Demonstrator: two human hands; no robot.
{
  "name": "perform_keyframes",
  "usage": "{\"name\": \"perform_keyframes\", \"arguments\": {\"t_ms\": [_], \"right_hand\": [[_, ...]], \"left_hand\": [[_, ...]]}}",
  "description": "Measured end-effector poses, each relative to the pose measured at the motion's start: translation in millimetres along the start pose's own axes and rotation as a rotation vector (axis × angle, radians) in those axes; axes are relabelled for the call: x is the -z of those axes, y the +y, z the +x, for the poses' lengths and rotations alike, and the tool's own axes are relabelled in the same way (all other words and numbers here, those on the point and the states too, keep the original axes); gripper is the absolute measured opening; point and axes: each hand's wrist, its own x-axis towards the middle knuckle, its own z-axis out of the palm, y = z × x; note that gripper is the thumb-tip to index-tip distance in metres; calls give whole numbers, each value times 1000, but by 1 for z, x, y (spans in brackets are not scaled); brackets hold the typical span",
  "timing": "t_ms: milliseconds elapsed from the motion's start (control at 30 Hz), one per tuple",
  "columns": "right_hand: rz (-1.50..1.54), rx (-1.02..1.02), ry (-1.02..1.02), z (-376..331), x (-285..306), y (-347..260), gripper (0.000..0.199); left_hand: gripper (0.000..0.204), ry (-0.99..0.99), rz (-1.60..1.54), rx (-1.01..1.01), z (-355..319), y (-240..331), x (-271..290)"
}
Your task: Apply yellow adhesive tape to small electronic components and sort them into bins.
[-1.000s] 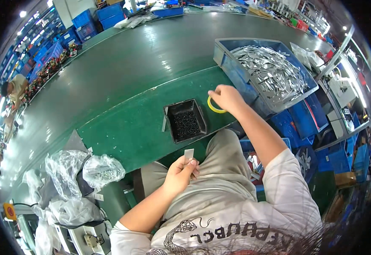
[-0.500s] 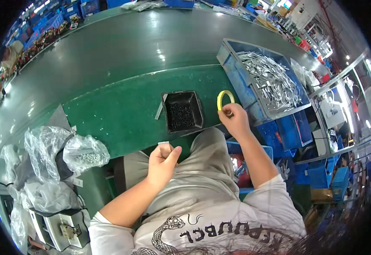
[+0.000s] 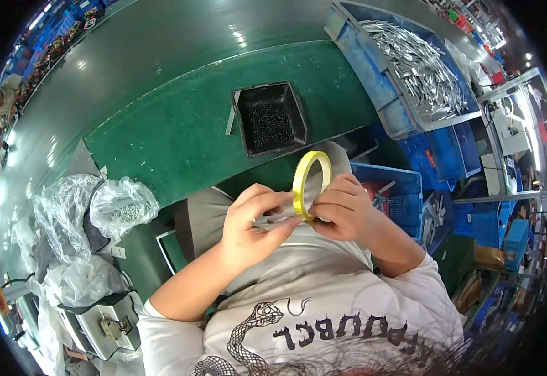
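Tape (image 3: 298, 185) held on edge between both grips.
The tape is grasped at its near right side by the right grip (image 3: 347, 210), presumably so that its outer face is left reachable for the left grip (image 3: 248, 227), whose thumb and forefinger are set against it. A pale strip (image 3: 272, 219) is held, mostly hidden, inside the left grip. Beyond both grips, a black tray (image 3: 298, 116) is set on the tabletop (image 3: 173, 138); beyond the right grip, a blue bin (image 3: 374, 84) is placed, both seemingly for easy reach.
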Motion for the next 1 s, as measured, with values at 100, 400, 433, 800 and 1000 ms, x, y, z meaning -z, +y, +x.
{"name": "perform_keyframes", "arguments": {"t_ms": [100,400,433,800,1000], "right_hand": [[3,17,-56,-1,2,1,32],[9,24,-38,-2,0,0,30],[9,24,-37,-2,0,-1,30],[28,-221,-41,-1,-6,-19,37],[108,-451,-228,21,3,-26,33]], "left_hand": [[39,-13,51,-35,-1,1,0],[33,-11,100,-67,-2,1,1],[31,-20,113,-81,-3,0,2],[14,-72,36,194,-4,0,-4],[32,-39,-189,323,-14,-14,-13]]}}
